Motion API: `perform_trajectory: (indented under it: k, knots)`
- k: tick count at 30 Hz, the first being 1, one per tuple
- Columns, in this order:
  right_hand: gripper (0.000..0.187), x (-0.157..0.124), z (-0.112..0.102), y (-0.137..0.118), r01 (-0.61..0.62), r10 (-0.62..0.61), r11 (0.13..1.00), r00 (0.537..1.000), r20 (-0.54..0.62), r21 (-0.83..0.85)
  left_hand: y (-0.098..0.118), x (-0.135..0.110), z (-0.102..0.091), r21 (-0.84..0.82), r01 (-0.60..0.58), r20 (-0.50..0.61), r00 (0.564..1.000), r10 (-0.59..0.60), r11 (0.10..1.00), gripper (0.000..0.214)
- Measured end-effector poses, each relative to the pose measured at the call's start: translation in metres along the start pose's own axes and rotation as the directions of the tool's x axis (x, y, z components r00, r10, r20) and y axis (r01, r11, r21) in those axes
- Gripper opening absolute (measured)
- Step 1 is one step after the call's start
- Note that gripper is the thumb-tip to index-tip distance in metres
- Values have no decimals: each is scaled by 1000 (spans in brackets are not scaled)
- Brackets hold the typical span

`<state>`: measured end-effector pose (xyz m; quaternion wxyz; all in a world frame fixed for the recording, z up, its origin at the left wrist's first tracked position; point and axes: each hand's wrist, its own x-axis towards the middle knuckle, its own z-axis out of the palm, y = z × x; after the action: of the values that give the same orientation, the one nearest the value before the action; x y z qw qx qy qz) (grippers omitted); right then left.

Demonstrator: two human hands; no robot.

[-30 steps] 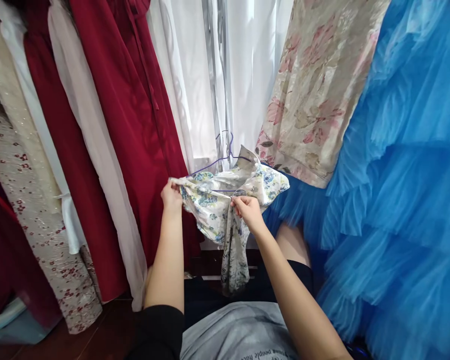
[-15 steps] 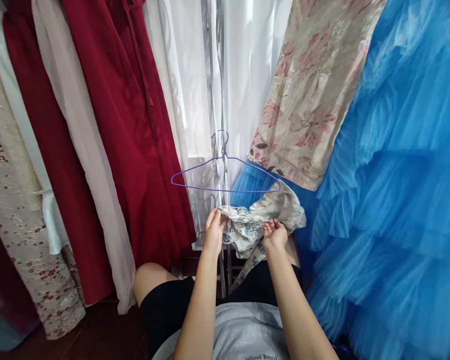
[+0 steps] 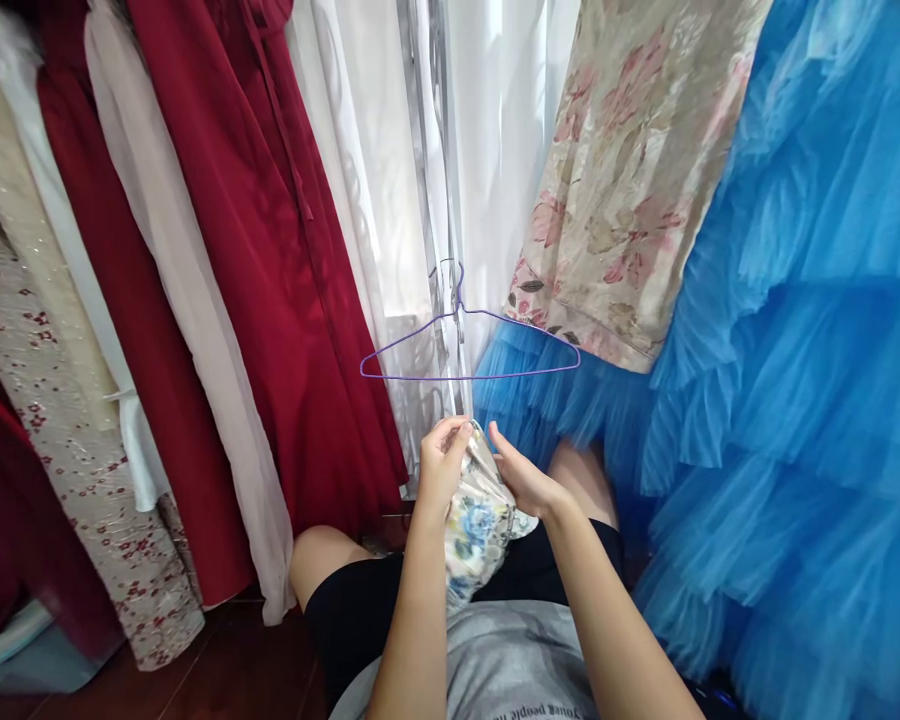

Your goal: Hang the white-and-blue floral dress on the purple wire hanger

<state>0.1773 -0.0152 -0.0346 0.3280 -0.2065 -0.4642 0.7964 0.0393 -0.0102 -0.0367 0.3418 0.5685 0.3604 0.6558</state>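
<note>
A light floral cloth garment with blue and yellow flowers hangs bunched over my lap. My left hand pinches its top edge between thumb and fingers. On the garment's other side is my right hand, thumb raised and apart from the fingers, which lie along the cloth. Whether those fingers grip any fabric is hidden. Just beyond both hands, a bare purple wire hanger hangs from a pale vertical strip. The garment's exact kind does not show.
Dark red dresses and a pale sheer cloth hang at left. A floral skirt-like cloth and ruffled blue tulle hang close on the right. White fabric fills the back. A bluish bin stands at lower left.
The garment, earlier spread between both hands, is now gathered and hanging down. My right hand has moved left, closer to my left hand, and its thumb has lifted. The view shifted slightly.
</note>
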Motion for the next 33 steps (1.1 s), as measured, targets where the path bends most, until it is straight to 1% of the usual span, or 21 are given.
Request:
perform_trajectory:
  k: [1,2,3,5,7,8,9,10,11,12,14,16,17,19,21,23,25,27,28,30,33]
  knots:
    - [57,-3,-2,-1,10,-10,1000,1000,14,-11,-2,-2,-5,-11,68,57,996,-68,998,35]
    - [51,-8,-6,-3,29,-29,999,1000,8,-27,-5,-7,-10,-22,147,153,978,-142,989,41]
    - [45,-14,-9,-8,60,-60,997,998,-16,-43,-8,-13,-15,-18,227,265,940,-214,974,48]
    - [38,-28,-16,-23,152,-158,987,982,-103,-57,-17,-30,-25,74,339,440,833,-336,938,60]
    - [35,-43,-23,-46,264,-277,960,940,-201,-89,-27,-48,-36,259,335,516,745,-424,906,59]
    - [33,-50,-26,-59,304,-330,943,914,-236,-137,-31,-56,-42,349,291,527,725,-443,891,54]
    - [31,-54,-27,-72,324,-374,920,893,-251,-218,-36,-61,-48,417,229,530,724,-441,879,48]
    - [29,-57,-28,-84,327,-413,888,877,-247,-323,-39,-64,-55,461,159,533,737,-416,873,41]
    - [28,-57,-28,-95,320,-450,837,864,-226,-444,-42,-63,-63,486,88,527,764,-372,869,34]
    - [27,-55,-27,-104,312,-487,764,853,-187,-565,-44,-59,-72,503,22,504,805,-313,864,30]
    - [27,-45,-24,-116,305,-547,572,833,-77,-762,-44,-42,-95,551,-89,424,886,-187,830,29]
    - [25,-29,-24,-122,300,-581,373,813,31,-878,-38,-17,-120,602,-152,355,930,-92,784,29]
    - [23,-20,-25,-124,288,-592,286,803,68,-914,-33,-4,-134,634,-175,344,936,-72,754,28]
    - [17,-1,-33,-128,238,-623,139,775,102,-961,-20,22,-159,726,-215,344,936,-75,653,27]
    - [16,15,-43,-130,160,-659,31,746,100,-987,-7,46,-180,806,-238,337,937,-89,542,29]
    - [20,29,-53,-130,49,-677,-33,734,59,-998,5,69,-198,857,-243,317,944,-93,454,32]
    - [25,37,-59,-127,-65,-665,-61,747,-8,-996,15,92,-210,905,-233,269,962,-54,356,31]
    - [27,40,-59,-123,-150,-657,-71,751,-67,-986,27,115,-215,942,-205,206,978,24,265,31]
    - [27,40,-58,-121,-175,-659,-73,748,-84,-982,33,125,-214,948,-193,181,981,71,252,32]
    - [28,37,-51,-116,-208,-666,-84,739,-100,-974,47,144,-205,931,-198,156,975,155,306,34]
    - [26,34,-38,-111,-237,-648,-88,752,-125,-968,69,164,-173,837,-289,195,951,242,464,35]
